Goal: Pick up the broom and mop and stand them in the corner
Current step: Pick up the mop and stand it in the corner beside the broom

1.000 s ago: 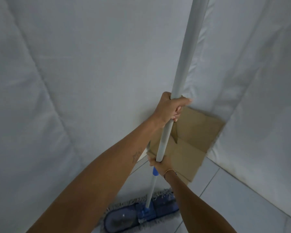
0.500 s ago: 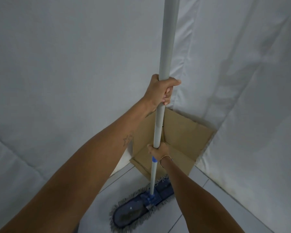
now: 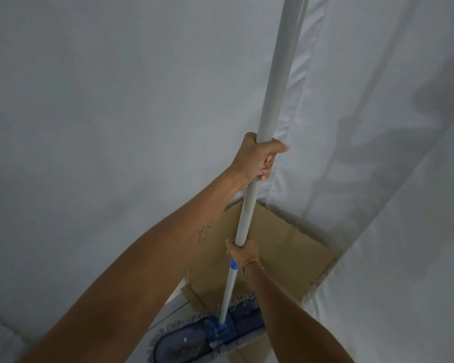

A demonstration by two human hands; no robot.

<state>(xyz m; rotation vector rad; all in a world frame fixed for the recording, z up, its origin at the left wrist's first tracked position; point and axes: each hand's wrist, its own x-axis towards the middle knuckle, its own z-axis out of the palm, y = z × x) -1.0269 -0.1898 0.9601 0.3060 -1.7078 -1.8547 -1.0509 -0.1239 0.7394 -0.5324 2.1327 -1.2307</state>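
Observation:
The mop has a long pale grey pole (image 3: 278,82) with a blue collar and a flat blue head (image 3: 194,341) edged with fringe. The head rests on the tiled floor at the front edge of a cardboard sheet. My left hand (image 3: 256,155) grips the pole high up. My right hand (image 3: 243,251), with a thin bracelet at the wrist, grips it lower, just above the blue collar. The pole stands nearly upright, its top leaning right toward the corner. No broom is in view.
White cloth (image 3: 116,113) drapes both walls, which meet in a corner behind the pole. A flattened brown cardboard sheet (image 3: 286,247) lies on the floor in that corner. Pale floor tiles (image 3: 168,310) show at the bottom left.
The mop head has slid closer to the cardboard in the corner, and the pole's top now leans further right. Both hands keep the same grips.

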